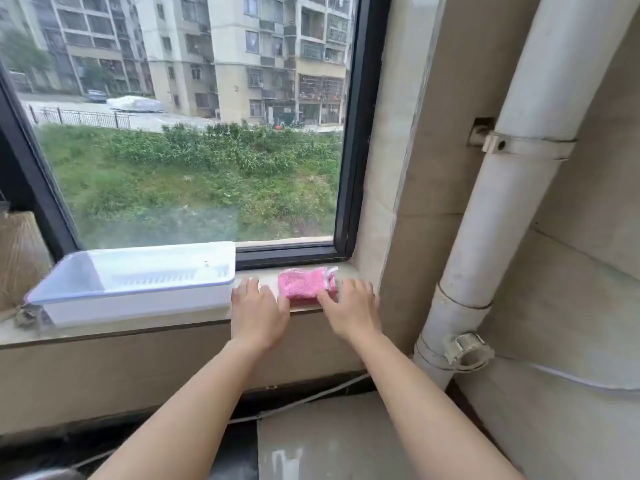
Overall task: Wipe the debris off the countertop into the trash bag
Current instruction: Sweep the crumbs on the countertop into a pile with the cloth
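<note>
A pink scrubbing cloth (302, 283) lies folded on the stone window sill (138, 327), near the right end by the window frame. My right hand (353, 308) rests at the cloth's right side, thumb and fingers touching its edge. My left hand (258, 311) lies flat on the sill just left of the cloth, fingers spread, its thumb side at the cloth's left edge. No trash bag or debris shows in view.
A white plastic tray (135, 282) with a blue rim sits on the sill left of my hands. A thick white drain pipe (495, 209) runs down the tiled corner at right. A woven brown thing (17, 254) stands at far left. A cable (311, 396) runs below the sill.
</note>
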`<state>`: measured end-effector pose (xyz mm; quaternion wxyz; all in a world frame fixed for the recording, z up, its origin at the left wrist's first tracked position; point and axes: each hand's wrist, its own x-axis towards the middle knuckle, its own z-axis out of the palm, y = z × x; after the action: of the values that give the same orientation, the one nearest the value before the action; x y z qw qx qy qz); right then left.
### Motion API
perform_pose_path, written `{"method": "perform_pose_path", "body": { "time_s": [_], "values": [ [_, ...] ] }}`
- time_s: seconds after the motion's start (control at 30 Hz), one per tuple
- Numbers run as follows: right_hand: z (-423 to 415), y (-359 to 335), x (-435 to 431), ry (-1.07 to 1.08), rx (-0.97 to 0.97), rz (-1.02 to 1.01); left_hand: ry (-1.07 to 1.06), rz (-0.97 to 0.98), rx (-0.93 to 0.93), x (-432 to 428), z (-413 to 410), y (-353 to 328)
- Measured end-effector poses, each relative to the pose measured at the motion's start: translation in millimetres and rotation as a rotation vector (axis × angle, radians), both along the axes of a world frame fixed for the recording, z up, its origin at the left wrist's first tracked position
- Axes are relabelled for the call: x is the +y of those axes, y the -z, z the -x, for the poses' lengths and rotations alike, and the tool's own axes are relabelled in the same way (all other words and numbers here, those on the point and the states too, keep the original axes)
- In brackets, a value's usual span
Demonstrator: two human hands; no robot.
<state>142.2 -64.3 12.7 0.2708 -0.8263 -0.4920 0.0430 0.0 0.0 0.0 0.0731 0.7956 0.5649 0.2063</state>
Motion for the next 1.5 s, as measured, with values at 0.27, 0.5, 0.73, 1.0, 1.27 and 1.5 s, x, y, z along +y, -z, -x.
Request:
{"method": "perform_pose_path", "body": {
  "time_s": [0.27,0.5,0.73,1.0,1.27,1.5],
  "values": [
    [7.5,16.1,33.5,0.166,0.166,-0.039,0.037,0.122,-0.167,5.3,-11.0,15.0],
    [15.4,4.3,-12.7,0.076,0.769,-0.412,0.005,0.457,-0.798,-40.7,-7.7,-4.1],
    [32.5,4.7,-168.6,0.047,1.077,-0.439,0.063,1.26,-1.511,-156.4,31.1,-6.4],
    [75.0,36.0,-382.4,0.226,1.299,-0.506,0.493,1.646,-0.895,-312.9,72.8,25.0],
    [176.1,97.0,-590.8,0.596,1.397,-0.31,0.634,1.684,-0.375,-478.7,92.6,93.5],
    [251.2,107.5,-763.7,0.88,1.282,-0.214,0.821,1.924,-0.007,-633.4,102.8,141.8]
  ]
}}
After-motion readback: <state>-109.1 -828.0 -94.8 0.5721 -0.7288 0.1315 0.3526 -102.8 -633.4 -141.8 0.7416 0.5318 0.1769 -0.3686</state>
